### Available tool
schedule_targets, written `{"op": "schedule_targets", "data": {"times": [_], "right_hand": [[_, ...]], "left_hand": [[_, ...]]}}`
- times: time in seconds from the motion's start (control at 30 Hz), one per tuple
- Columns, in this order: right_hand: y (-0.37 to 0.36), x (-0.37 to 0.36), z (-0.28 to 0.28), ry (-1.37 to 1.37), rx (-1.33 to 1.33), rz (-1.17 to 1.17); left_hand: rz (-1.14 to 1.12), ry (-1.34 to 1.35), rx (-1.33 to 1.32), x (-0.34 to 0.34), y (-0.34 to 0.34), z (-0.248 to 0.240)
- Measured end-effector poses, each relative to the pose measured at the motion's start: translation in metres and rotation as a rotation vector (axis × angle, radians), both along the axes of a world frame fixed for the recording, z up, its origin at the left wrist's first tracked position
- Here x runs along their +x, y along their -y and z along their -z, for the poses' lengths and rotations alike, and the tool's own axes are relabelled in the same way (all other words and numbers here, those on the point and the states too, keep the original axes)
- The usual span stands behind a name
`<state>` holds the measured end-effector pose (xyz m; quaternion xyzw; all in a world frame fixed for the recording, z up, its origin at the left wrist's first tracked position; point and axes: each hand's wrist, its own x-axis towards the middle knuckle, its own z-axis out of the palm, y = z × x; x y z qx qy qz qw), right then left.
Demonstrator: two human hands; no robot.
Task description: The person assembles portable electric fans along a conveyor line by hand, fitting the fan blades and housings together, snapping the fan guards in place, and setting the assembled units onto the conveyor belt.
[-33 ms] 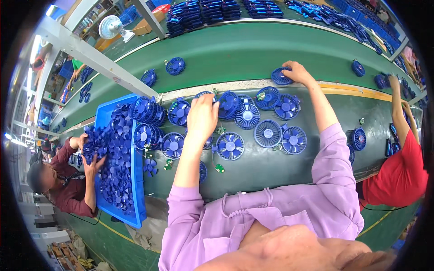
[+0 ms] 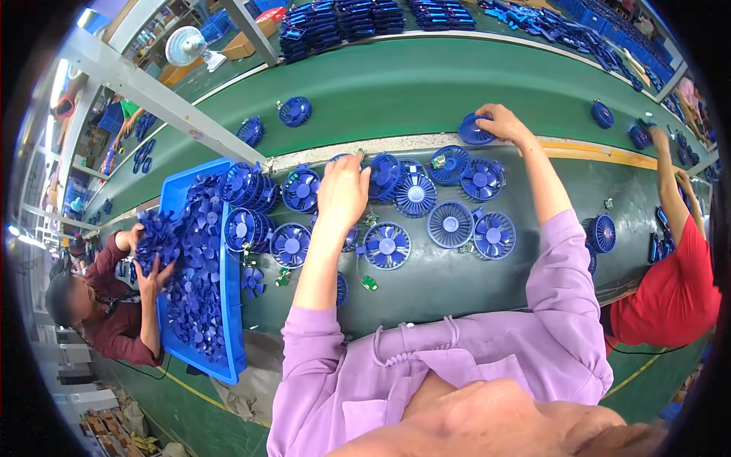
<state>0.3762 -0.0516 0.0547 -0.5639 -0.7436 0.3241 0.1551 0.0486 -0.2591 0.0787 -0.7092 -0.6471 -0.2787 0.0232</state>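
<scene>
My right hand (image 2: 499, 124) grips the rim of a round blue fan housing (image 2: 474, 130) at the belt's near edge, thumb and fingers closed on it. My left hand (image 2: 344, 186) reaches over another blue fan housing, with its fingers curled down; most of that piece is hidden beneath the hand. Around my hands lie several blue slotted fan housings (image 2: 416, 194), some showing blades, such as the fan (image 2: 387, 246) beside my left forearm. A small green circuit board (image 2: 369, 283) on wires rests near it, and a loose blue fan blade (image 2: 253, 282) lies farther left.
A blue bin (image 2: 235, 335) full of fan blades stands at the left, where a co-worker's hands (image 2: 151, 274) scoop some up. Beyond the white ledge runs a green conveyor belt (image 2: 396, 84) carrying several housings. A co-worker in red (image 2: 662, 297) reaches in at the right.
The housing under my right hand has tilted slightly. My left hand has barely shifted. At the bin, the co-worker's hands have moved slightly among the blades.
</scene>
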Motion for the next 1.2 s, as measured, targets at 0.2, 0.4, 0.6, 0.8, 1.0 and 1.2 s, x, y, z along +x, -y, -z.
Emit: {"op": "schedule_targets", "data": {"times": [0.2,0.4,0.6,0.8,1.0,1.2], "right_hand": [[0.034,0.029,-0.011,-0.130,-0.090,-0.014],[0.058,0.059,-0.004,-0.224,-0.235,-0.002],[0.079,0.085,0.009,-0.574,-0.246,-0.060],[0.093,0.068,-0.003,-0.922,-0.080,0.102],[0.117,0.008,-0.022,-1.012,-0.180,-0.093],[0.150,-0.037,-0.050,-1.131,-0.134,-0.188]], "left_hand": [[0.027,-0.110,-0.212,0.001,-0.044,0.031],[-0.010,-0.027,-0.221,0.003,-0.049,0.037],[0.010,-0.080,-0.230,0.000,-0.031,0.029],[-0.023,-0.113,-0.181,0.002,-0.016,0.029],[-0.010,-0.147,-0.146,-0.008,-0.019,0.039],[-0.101,-0.076,0.109,0.013,0.009,0.002]]}}
